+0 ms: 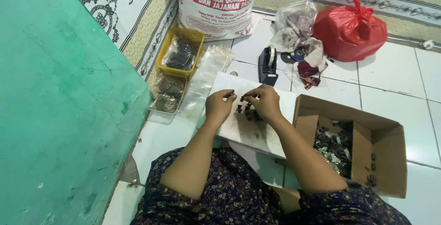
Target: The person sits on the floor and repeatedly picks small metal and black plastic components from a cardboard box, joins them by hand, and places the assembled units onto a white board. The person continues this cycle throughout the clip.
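A white board lies on the tiled floor in front of my knees, smudged grey, with a small heap of dark metal pieces on it. My left hand hovers over the board's left part, thumb and forefinger pinched close together. My right hand is just beside it, its fingertips pinching a small dark piece above the heap. The two hands nearly touch at the fingertips.
An open cardboard box with several shiny metal parts sits at my right. A black tape dispenser, clear bags, a yellow tray, a white sack and a red bag lie beyond. A green wall stands left.
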